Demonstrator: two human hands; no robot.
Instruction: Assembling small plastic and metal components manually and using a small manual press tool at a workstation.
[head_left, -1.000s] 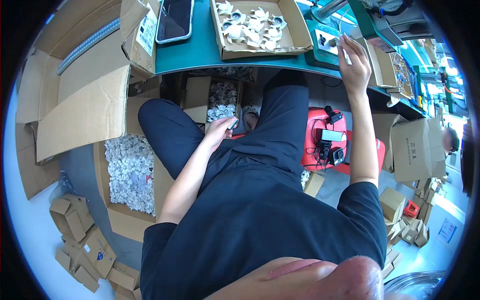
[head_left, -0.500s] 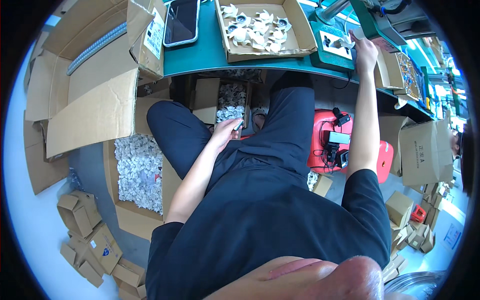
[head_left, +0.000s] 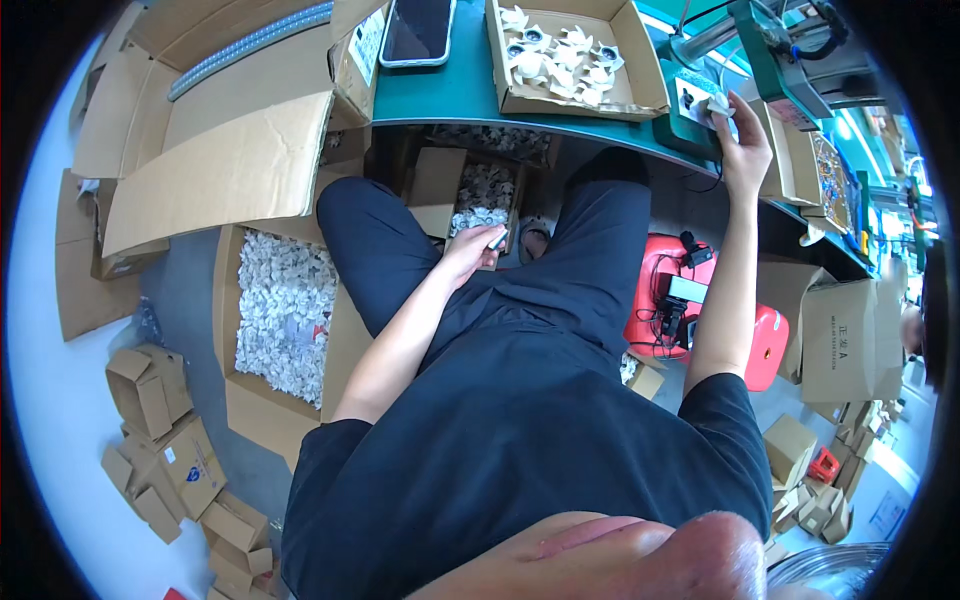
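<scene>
My right hand (head_left: 745, 150) is raised at the bench's right side, its thumb and fingers closed round a small white fan impeller (head_left: 718, 104). The impeller is at the white-topped green fixture (head_left: 690, 105); whether it touches the top I cannot tell. Over my lap, my left hand (head_left: 470, 252) is closed on a small piece (head_left: 497, 240) with a dark and a pale part, too small to name. An open cardboard tray (head_left: 640, 108) on the bench holds several white impellers (head_left: 565, 65), some with dark round centres.
A phone (head_left: 418, 32) lies on the green bench (head_left: 470, 95) left of the tray. Large open cartons (head_left: 215, 185) stand at the left, one filled with white parts (head_left: 285, 310). A red stool (head_left: 765, 345) with cables and black devices is beside my right leg.
My right hand has come from the fixture's right side to the impeller, its fingers now around it. My left hand stays over my lap. The whole view has shifted slightly.
</scene>
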